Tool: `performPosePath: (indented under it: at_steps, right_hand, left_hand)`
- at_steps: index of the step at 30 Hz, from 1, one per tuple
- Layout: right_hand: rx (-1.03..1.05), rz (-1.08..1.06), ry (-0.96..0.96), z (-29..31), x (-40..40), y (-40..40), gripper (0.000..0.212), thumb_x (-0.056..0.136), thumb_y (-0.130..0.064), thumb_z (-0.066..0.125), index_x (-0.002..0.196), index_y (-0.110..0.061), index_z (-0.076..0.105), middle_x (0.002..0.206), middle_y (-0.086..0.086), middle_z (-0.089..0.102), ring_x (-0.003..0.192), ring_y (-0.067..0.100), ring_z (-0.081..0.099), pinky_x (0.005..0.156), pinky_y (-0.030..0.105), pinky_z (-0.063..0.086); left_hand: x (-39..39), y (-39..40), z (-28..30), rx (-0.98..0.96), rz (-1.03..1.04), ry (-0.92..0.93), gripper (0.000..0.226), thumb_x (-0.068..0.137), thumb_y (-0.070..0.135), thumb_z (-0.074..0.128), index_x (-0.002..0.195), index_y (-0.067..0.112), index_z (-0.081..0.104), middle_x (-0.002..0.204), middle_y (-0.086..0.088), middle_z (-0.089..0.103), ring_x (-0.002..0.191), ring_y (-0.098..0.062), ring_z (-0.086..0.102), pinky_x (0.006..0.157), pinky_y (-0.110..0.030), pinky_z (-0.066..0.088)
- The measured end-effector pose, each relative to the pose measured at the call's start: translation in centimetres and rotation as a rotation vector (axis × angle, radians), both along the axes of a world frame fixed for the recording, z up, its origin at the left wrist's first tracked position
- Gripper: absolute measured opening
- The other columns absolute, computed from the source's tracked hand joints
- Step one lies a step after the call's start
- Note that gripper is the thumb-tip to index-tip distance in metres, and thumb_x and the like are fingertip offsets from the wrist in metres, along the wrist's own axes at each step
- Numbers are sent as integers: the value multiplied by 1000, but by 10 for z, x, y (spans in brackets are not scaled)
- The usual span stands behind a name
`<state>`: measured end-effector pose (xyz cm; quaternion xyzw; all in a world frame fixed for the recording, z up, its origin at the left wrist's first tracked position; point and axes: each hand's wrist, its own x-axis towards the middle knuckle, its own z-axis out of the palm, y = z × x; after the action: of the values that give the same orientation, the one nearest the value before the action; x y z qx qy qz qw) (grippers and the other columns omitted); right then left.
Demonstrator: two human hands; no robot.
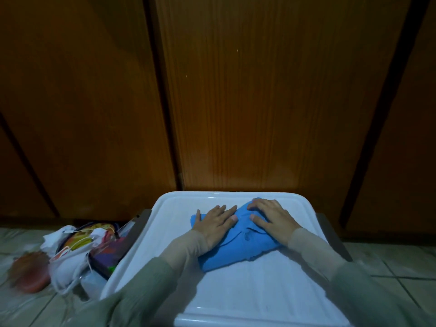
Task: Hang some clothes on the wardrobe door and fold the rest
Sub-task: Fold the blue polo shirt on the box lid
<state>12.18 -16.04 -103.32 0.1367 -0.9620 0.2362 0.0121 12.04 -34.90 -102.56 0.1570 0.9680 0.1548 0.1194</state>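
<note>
A blue garment (238, 251), folded into a small bundle with a collar and buttons showing, lies on the white tabletop (259, 286). My left hand (215, 223) lies flat on its left part, fingers straight and spread. On the right part my right hand (271, 217) presses down, its fingertips slightly bent onto the cloth. Brown wooden wardrobe doors (259, 102) stand directly behind the table.
On the tiled floor to the left sits a heap of white and colourful cloth and bags (80, 246), with an orange round object (30, 272) beside it. Tiled floor (396, 263) shows to the right of the table.
</note>
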Motion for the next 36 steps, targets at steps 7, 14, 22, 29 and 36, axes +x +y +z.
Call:
performPosePath:
  at_steps: [7,14,22,29,36]
  right_hand:
    - [-95,-219,-186,-7,1,-8,61,96,-50,38,148,-30,14,157,7,9,141,28,18,113,36,19]
    - [-155,-442,-237,-4,1,-8,67,94,-53,40,147,-20,15,143,12,37,129,32,39,105,43,35]
    - [-300,-454,-252,0,14,-9,58,98,-40,40,146,-20,15,136,13,48,119,33,51,100,39,40]
    - [-555,-439,-126,11,32,1,53,98,-22,45,146,-25,22,138,14,44,120,32,49,97,38,43]
    - [-572,-517,154,66,48,45,45,96,-18,49,140,-24,38,136,12,46,123,32,46,102,38,39]
  left_hand:
    - [25,-28,-15,102,177,53,52,101,46,20,149,34,6,159,1,-5,146,-16,-5,117,-38,6]
    - [47,-18,-11,56,584,119,62,96,56,29,142,15,24,137,-7,40,128,-25,36,98,-39,38]
    - [44,1,-4,300,644,11,59,100,41,31,146,7,17,143,-17,33,129,-35,38,105,-38,31]
    - [42,14,12,634,652,2,53,99,31,42,145,17,20,138,-19,31,122,-38,44,103,-39,36]
    - [28,58,70,838,466,167,52,95,27,51,143,23,31,133,-17,36,119,-37,46,104,-40,38]
